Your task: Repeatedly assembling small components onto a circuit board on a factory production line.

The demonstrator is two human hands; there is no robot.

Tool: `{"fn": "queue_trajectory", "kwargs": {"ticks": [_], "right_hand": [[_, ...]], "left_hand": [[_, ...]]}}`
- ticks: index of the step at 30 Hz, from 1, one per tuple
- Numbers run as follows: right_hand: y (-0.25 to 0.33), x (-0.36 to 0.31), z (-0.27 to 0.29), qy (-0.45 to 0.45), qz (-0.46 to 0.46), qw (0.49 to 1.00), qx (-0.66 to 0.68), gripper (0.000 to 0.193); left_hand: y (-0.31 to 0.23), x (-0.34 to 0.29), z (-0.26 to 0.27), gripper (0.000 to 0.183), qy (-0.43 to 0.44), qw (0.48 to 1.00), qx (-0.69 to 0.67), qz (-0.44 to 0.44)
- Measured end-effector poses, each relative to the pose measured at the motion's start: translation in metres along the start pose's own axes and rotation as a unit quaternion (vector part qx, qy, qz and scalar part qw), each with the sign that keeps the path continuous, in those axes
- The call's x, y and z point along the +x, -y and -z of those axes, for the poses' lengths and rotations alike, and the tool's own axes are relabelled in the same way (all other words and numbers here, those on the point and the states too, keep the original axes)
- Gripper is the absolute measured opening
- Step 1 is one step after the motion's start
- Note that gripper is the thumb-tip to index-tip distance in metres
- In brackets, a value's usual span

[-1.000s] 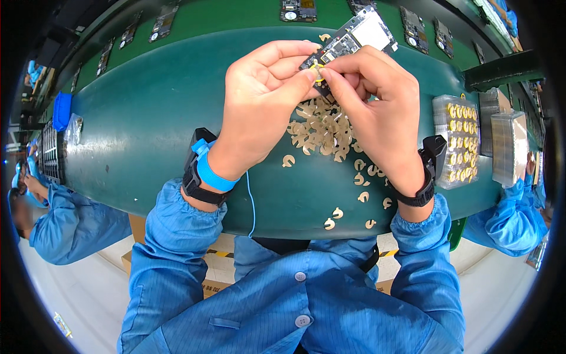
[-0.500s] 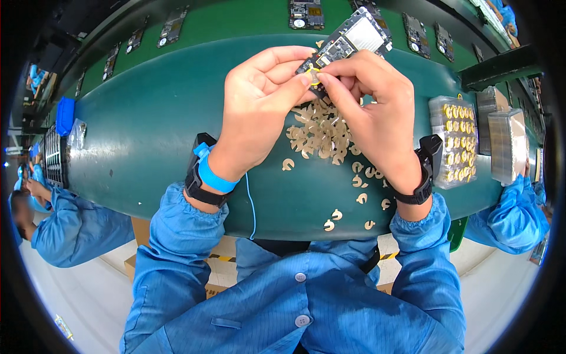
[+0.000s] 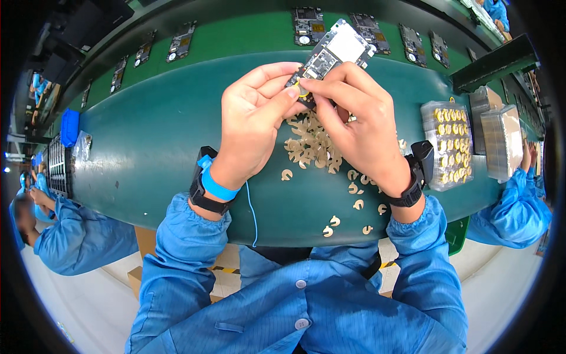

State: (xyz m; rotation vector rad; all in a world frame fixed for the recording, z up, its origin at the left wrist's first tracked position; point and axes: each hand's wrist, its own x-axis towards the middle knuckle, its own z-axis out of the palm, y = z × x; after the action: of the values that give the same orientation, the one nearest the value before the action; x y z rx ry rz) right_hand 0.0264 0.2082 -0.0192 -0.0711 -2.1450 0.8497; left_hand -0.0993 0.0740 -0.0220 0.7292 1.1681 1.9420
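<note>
My left hand [image 3: 253, 112] grips the lower end of a dark circuit board [image 3: 323, 64], which tilts up to the right and carries a large silver plate. On that lower end sits a round, yellow-rimmed coin cell [image 3: 303, 91], with my left thumb against its edge. My right hand [image 3: 364, 118] is closed in a pinch at the cell's upper right edge, thumb and index finger together. Its fingers partly hide the cell and the board. Below the hands lies a loose pile of pale, C-shaped flat pieces [image 3: 311, 144].
A clear plastic tray of yellow-rimmed coin cells [image 3: 451, 147] stands on the right, beside stacked clear boxes [image 3: 500, 141]. More circuit boards [image 3: 309, 26] lie along a green strip at the back. A blue box [image 3: 70, 127] is at far left. Other people sit on both sides.
Both hands and the board appear slightly farther left and lower in view, and the board stands steeper. The pinch at the coin cell persists. The whole view has shifted a little.
</note>
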Motion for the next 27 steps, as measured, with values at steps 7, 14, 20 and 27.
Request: {"fn": "queue_trajectory", "kwargs": {"ticks": [7,14,20,27], "right_hand": [[0.000,-0.001,-0.002,0.013,-0.012,1.000,-0.005,0.021],[-0.002,-0.002,-0.003,0.024,-0.004,1.000,-0.006,0.021],[-0.002,-0.002,-0.005,0.012,-0.001,1.000,-0.009,0.022],[-0.007,-0.001,-0.002,-0.126,-0.088,0.988,0.018,0.011]], "left_hand": [[0.003,0.000,0.003,0.032,0.003,1.000,0.007,-0.007],[0.005,0.000,0.004,0.033,0.003,1.000,0.006,-0.009],[0.005,0.003,0.003,0.032,0.000,1.000,0.017,-0.015],[0.005,0.005,0.004,0.030,-0.037,0.999,-0.006,-0.025]]}}
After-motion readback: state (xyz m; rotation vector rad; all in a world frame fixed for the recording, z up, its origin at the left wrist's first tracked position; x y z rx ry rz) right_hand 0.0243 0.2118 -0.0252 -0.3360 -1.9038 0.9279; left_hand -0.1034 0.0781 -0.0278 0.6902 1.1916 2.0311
